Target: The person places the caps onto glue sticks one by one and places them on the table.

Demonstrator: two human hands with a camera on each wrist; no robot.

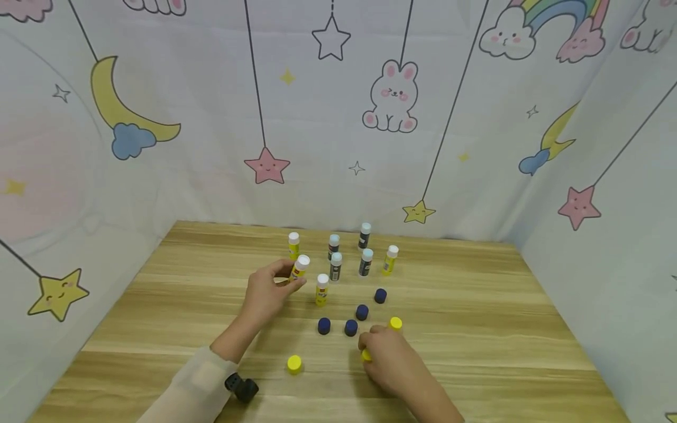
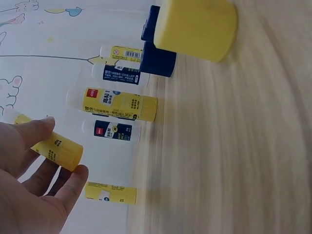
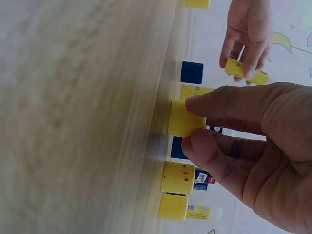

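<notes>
My left hand [image 1: 264, 294] holds a yellow glue stick [image 1: 299, 267] with a white top, tilted and lifted off the table. Thumb and fingers grip it around the barrel in the left wrist view. My right hand [image 1: 391, 359] pinches a yellow cap [image 3: 186, 118] between thumb and finger, low at the tabletop; whether it touches the wood I cannot tell. Beyond the right hand is a yellow cap [image 1: 395, 324], and the right wrist view shows another yellow cap [image 3: 178, 177] that the hand hides from the head view. A yellow glue stick [image 1: 322, 290] stands upright right of the left hand.
Several navy glue sticks [image 1: 366, 262] stand upright at the back, with yellow glue sticks [image 1: 391, 260] at either side. Several navy caps [image 1: 351, 328] lie mid-table. One yellow cap [image 1: 294, 364] sits near the front of the wooden table [image 1: 174, 317]. A printed curtain [image 1: 211, 194] hangs behind.
</notes>
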